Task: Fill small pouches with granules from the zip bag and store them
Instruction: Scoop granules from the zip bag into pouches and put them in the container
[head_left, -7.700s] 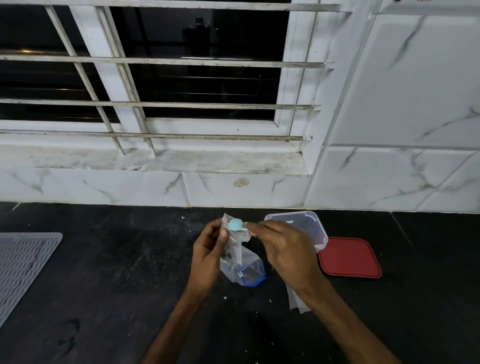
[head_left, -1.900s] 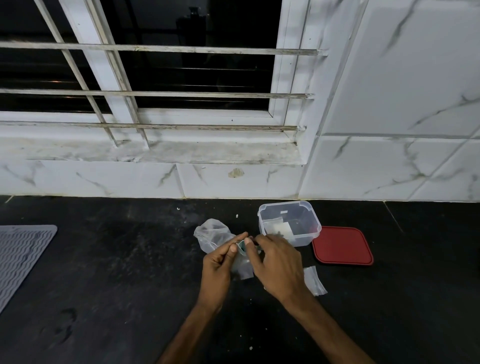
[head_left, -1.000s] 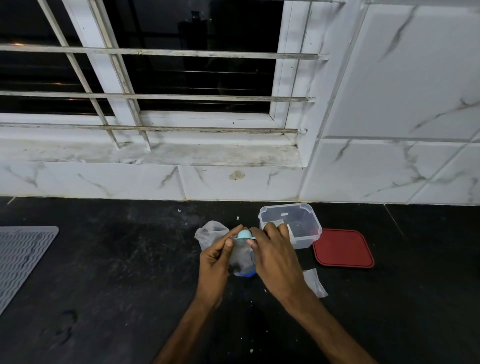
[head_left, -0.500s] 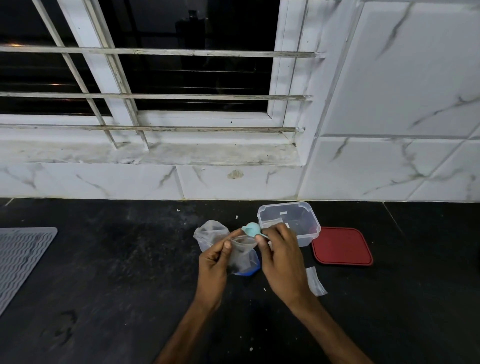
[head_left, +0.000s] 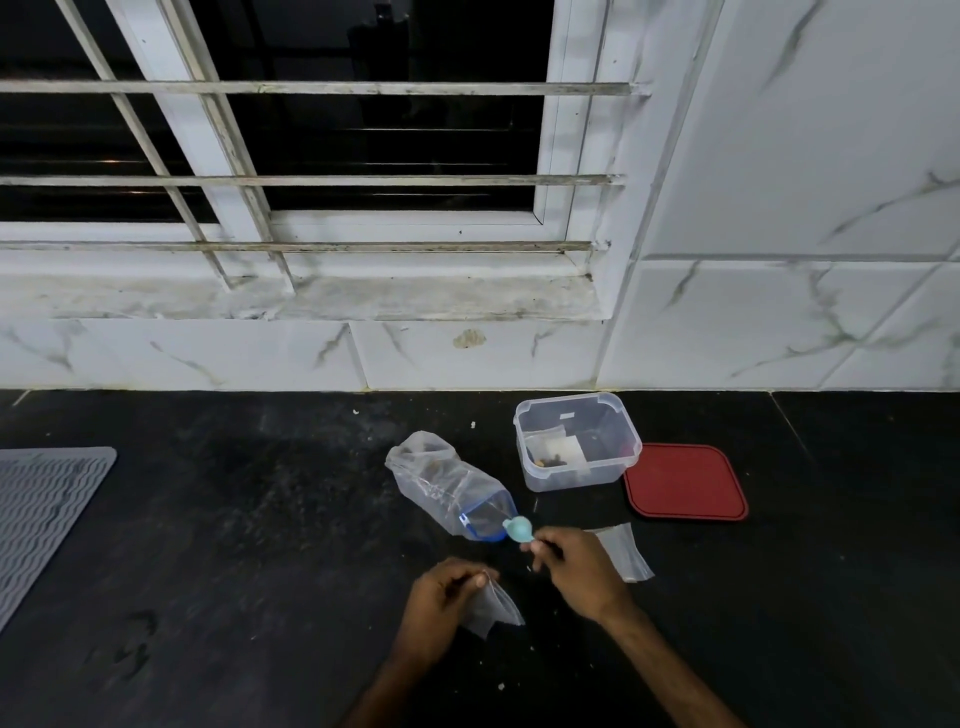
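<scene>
The person works at a black counter (head_left: 208, 545) below a barred window (head_left: 322, 156). The left hand (head_left: 441, 597) is closed on a small clear pouch (head_left: 493, 608), pinching its upper edge between thumb and fingers; the pouch hangs below and to the right of the knuckles, just above the counter. Whether it holds any granules cannot be told.

The right hand (head_left: 576, 566) grips the handle of a small light-blue spoon (head_left: 517, 529), fingers closed round it. The bowl of the spoon sits at the blue-edged mouth of the zip bag (head_left: 449, 488). That bag lies on its side on the counter, mouth toward the person, with dark granules visible inside.

Behind and to the right of the bag stands a clear plastic container (head_left: 576, 441), open, with at least one pouch and some dark granules at its bottom. Its red lid (head_left: 685, 480) lies flat just beside it on the right. Spare empty pouches (head_left: 623, 553) lie flat by the right hand. A grey ribbed mat (head_left: 41, 514) lies at the far left edge.
</scene>
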